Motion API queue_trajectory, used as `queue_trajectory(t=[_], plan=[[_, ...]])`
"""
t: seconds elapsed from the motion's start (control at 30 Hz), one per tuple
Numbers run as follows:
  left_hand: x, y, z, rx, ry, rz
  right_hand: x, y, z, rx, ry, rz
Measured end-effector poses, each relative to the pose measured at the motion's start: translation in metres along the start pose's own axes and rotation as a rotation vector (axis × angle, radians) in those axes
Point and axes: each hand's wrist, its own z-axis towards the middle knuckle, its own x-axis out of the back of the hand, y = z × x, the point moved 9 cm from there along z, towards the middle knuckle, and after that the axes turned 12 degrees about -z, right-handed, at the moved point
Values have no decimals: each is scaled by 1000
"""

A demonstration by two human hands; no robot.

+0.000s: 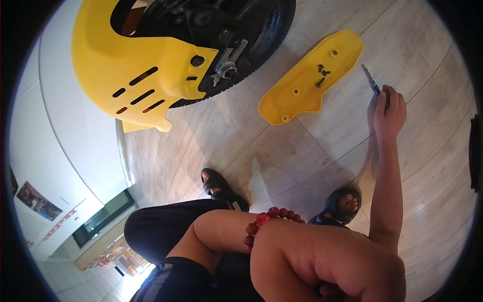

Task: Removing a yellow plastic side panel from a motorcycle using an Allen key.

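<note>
My right hand (389, 115) reaches out at the right and is closed around a slim screwdriver (373, 84). Its metal shaft points up and left, toward the end of a yellow plastic cover (302, 83). That cover lies hollow side up on the floor, with several dark screws (321, 80) loose inside it. A red bead bracelet (261, 218) shows on the bent arm across my lap. The fingers of my left hand are hidden, so their pose does not show.
A yellow-bodied vehicle (146, 65) with slotted panels rests at the upper left. Its black tyre (282, 35) and metal axle hardware (227, 68) face the cover. My sandalled feet (221, 189) stand on wood-look flooring (271, 171). A white wall (75, 131) curves along the left.
</note>
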Motion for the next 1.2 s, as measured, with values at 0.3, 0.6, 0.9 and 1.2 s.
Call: queue_trajectory(t=[0.3,0.6,0.9,1.2], plan=[[16,-8,3,161,-228,169,1,6,-1,6,8,-20],[72,-44,-31,477,-365,1089,-8,-6,-2,-5,1,32],[76,-46,-38,543,-355,995,-7,-7,-1,-2,6,27],[77,-43,-39,633,-387,1055,-3,-11,-1,24,-22,50]])
